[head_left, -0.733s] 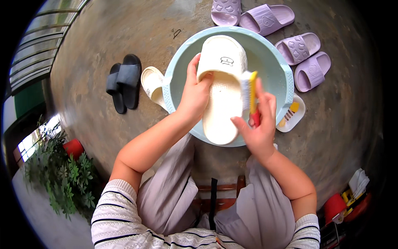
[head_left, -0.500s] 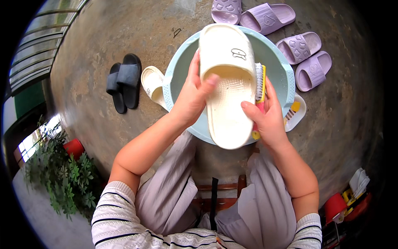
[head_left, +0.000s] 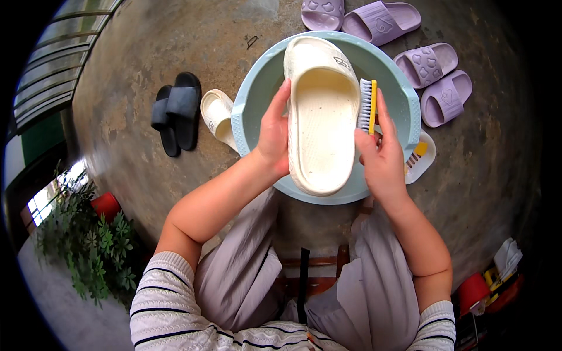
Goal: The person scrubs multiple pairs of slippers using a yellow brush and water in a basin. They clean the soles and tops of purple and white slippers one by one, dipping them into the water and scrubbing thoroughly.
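Note:
A white slide slipper (head_left: 324,134) is held over a light blue basin (head_left: 257,76), its strap end away from me and its footbed turned up. My left hand (head_left: 275,131) grips the slipper's left side, with the fingers hidden beneath it. My right hand (head_left: 381,158) is closed around a scrubbing brush (head_left: 367,105) with a yellow back and pale bristles. Those bristles face the slipper's right edge, very close to it; I cannot tell if they touch. The other white slipper (head_left: 216,114) leans by the basin's left rim.
Dark slides (head_left: 184,111) stand on the concrete floor at left. Several purple slides (head_left: 448,96) lie beyond and right of the basin. A white dish (head_left: 422,161) with a yellow-handled item sits at the basin's right. A leafy plant (head_left: 105,251) is at lower left, a red container (head_left: 473,291) at lower right.
The white slipper has tilted and turned, showing more of its side. My left thumb has moved from inside it to its left edge. My right hand has shifted its hold on the brush.

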`<state>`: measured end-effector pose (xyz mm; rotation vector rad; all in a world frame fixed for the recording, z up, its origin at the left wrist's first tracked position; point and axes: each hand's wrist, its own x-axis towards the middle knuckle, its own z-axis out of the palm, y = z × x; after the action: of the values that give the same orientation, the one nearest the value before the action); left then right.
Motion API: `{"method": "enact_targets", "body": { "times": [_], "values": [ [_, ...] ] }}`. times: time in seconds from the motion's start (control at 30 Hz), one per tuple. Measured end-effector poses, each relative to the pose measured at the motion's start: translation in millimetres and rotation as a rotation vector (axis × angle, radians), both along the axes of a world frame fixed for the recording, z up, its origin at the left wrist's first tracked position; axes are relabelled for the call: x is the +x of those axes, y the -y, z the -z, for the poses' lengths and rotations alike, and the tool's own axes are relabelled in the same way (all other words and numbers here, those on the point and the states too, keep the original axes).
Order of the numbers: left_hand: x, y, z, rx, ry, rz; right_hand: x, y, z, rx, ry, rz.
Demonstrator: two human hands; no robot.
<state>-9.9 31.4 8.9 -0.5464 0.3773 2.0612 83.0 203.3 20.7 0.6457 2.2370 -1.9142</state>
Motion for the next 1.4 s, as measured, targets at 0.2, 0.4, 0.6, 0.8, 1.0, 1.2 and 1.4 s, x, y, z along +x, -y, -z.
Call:
{"method": "enact_targets", "body": {
  "times": [0.2, 0.4, 0.6, 0.8, 1.0, 1.2, 1.4],
  "values": [
    [-13, 5, -3, 0.022, -0.18, 0.023, 9, -8, -13, -0.305, -0.11, 0.226],
    [-12, 5, -1, -0.047, -0.235, -0.007, 14, -8, -20, 0.279, -0.315, -0.144],
    [-5, 7, 6, -0.003, -0.107, -0.091, 10, 1, -19, 0.643, -0.22, -0.329],
    [-19, 12, 11, -0.076, -0.283, -0.028, 17, 19, -38, 0.54, -0.305, -0.388],
    [12, -21, -24, -0.351, -0.277, 0.017, -31, 6, -5, 0.966, -0.238, -0.311],
    [19, -7, -7, -0.372, -0.269, 0.019, 2, 25, -16, 0.84, -0.123, -0.413],
    [6, 1, -1, -0.443, -0.332, 0.11, 16, 33, -21, 0.844, -0.048, -0.494]
  ]
}}
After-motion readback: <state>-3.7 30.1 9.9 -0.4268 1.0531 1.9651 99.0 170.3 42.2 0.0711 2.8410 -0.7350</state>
